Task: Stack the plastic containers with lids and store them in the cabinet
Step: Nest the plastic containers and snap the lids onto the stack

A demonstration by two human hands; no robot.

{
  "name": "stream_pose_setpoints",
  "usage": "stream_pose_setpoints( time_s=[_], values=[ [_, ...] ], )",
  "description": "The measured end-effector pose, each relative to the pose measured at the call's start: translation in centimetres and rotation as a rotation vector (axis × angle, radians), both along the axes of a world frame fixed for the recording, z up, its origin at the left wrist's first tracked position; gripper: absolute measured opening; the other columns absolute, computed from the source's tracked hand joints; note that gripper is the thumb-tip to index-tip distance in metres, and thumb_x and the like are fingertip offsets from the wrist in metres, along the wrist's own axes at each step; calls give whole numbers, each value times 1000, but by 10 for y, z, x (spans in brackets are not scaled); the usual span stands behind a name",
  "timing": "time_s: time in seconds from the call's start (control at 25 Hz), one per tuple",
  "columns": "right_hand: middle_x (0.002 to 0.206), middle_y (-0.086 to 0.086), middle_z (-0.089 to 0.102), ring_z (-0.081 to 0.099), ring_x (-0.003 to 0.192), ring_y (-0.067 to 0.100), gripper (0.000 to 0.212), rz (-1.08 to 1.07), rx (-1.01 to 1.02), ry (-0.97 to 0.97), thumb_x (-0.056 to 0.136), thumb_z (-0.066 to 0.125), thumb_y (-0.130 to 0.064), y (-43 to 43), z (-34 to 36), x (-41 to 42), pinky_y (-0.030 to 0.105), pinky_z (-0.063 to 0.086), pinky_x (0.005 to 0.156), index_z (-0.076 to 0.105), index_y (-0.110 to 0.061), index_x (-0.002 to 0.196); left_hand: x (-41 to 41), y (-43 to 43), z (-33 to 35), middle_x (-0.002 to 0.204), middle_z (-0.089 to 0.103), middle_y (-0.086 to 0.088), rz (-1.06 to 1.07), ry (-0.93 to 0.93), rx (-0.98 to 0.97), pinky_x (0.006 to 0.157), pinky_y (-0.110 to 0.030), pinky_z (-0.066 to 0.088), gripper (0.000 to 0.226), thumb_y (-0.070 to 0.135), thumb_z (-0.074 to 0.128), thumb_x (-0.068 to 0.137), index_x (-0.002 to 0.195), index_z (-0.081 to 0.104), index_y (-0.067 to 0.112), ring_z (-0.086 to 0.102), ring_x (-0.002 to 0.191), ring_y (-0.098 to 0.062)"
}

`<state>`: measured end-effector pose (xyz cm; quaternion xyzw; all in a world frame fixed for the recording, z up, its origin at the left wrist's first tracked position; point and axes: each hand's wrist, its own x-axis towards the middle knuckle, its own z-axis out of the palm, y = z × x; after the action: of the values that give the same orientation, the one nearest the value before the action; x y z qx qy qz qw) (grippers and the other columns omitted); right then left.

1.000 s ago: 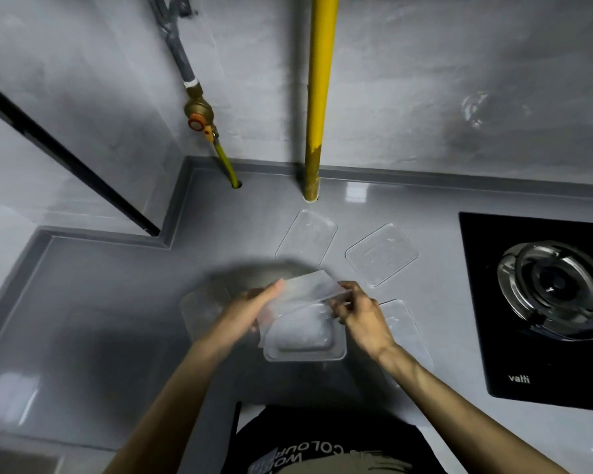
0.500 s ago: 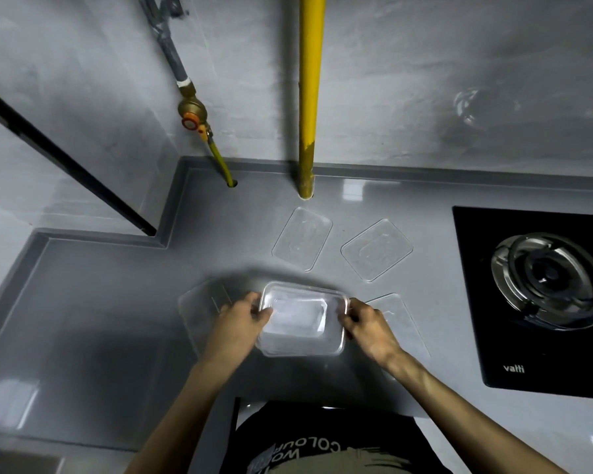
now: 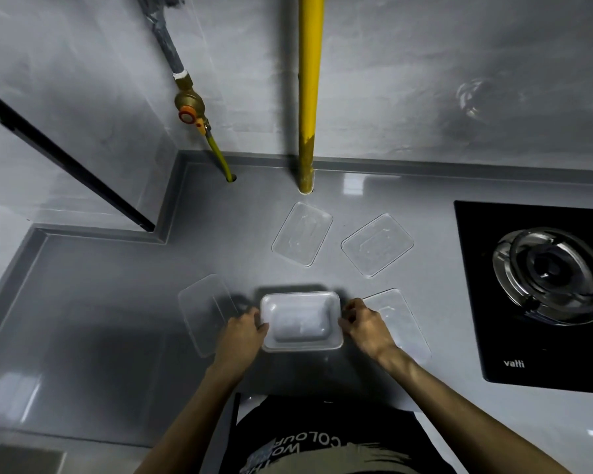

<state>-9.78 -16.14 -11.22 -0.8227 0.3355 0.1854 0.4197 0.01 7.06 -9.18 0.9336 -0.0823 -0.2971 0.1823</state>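
Observation:
A clear plastic container point(image 3: 301, 320) with a lid on it rests on the grey counter point(image 3: 117, 302) near the front edge. My left hand point(image 3: 243, 331) grips its left rim. My right hand point(image 3: 365, 323) grips its right rim. Flat on the counter lie loose clear lids: one point(image 3: 206, 313) to the left partly under my left hand, one point(image 3: 403, 323) to the right behind my right hand, and two farther back, the left one point(image 3: 302, 233) and the right one point(image 3: 377, 245).
A black gas hob point(image 3: 541, 289) with a burner fills the right side. A yellow pipe point(image 3: 308, 97) and a gas valve with hose point(image 3: 189, 107) rise along the back wall. The counter steps back in a corner at the left.
The lid was tilted above the container; it now sits flat on it, and both hands have moved down to the container's short sides.

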Motion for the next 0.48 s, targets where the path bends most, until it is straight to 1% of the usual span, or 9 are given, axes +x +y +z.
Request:
stream_pose_setpoints(
  time_s=[0.04, 0.12, 0.16, 0.24, 0.32, 0.4, 0.44, 0.48],
  values=[
    [108, 13, 71, 65, 101, 35, 33, 12, 6, 9, 88, 63, -29, 1, -2, 1, 37, 52, 87, 57, -10, 114, 0, 1, -3, 109, 70, -12, -1, 6, 1, 90, -41, 52, 26, 30, 55, 92, 109, 62, 11, 64, 102, -32],
    [106, 11, 71, 66, 100, 32, 30, 31, 41, 11, 89, 62, -28, 3, -6, 0, 33, 50, 85, 59, -12, 114, 1, 2, -8, 101, 72, -14, 13, 47, -10, 82, -35, 52, 20, 24, 57, 90, 97, 67, 8, 67, 95, -32],
    [100, 9, 70, 66, 97, 30, 27, 27, 64, 7, 90, 61, -29, 3, -8, 0, 34, 51, 83, 61, -13, 112, 1, 2, -9, 96, 73, -15, 24, 71, -15, 77, -32, 51, 18, 21, 58, 88, 91, 69, 7, 68, 89, -31],
    [91, 3, 65, 64, 88, 27, 20, 6, 92, 3, 90, 61, -29, 3, -12, 0, 37, 53, 82, 62, -14, 104, 3, 3, -11, 88, 74, -12, 50, 97, -33, 69, -28, 49, 15, 21, 62, 86, 84, 71, 9, 68, 79, -25],
    [89, 3, 65, 62, 83, 24, 14, -7, 127, 8, 89, 64, -28, 1, -15, -1, 38, 54, 82, 61, -17, 96, 5, 4, -11, 81, 73, -9, 57, 115, -43, 69, -29, 52, 13, 22, 63, 85, 77, 70, 15, 68, 75, -23],
    [91, 6, 67, 65, 88, 27, 18, -53, 157, -19, 86, 68, -29, -5, -16, -5, 35, 53, 81, 63, -15, 97, 7, 5, -10, 76, 71, -6, 48, 140, -53, 73, -34, 57, 14, 23, 61, 85, 73, 67, 20, 69, 74, -24],
    [96, 8, 68, 64, 93, 29, 26, -78, 79, -47, 85, 71, -31, -12, -19, -10, 33, 51, 81, 64, -14, 103, 8, 5, -11, 76, 71, -7, 40, 151, -56, 74, -36, 58, 14, 24, 60, 85, 73, 66, 21, 70, 75, -24],
    [105, 11, 66, 61, 100, 32, 39, -91, -89, -54, 83, 72, -36, -21, -22, -16, 33, 48, 84, 61, -13, 112, 8, 5, -10, 77, 72, -7, 33, 162, -56, 75, -36, 58, 13, 25, 58, 85, 75, 66, 21, 71, 76, -26]
  ],
)
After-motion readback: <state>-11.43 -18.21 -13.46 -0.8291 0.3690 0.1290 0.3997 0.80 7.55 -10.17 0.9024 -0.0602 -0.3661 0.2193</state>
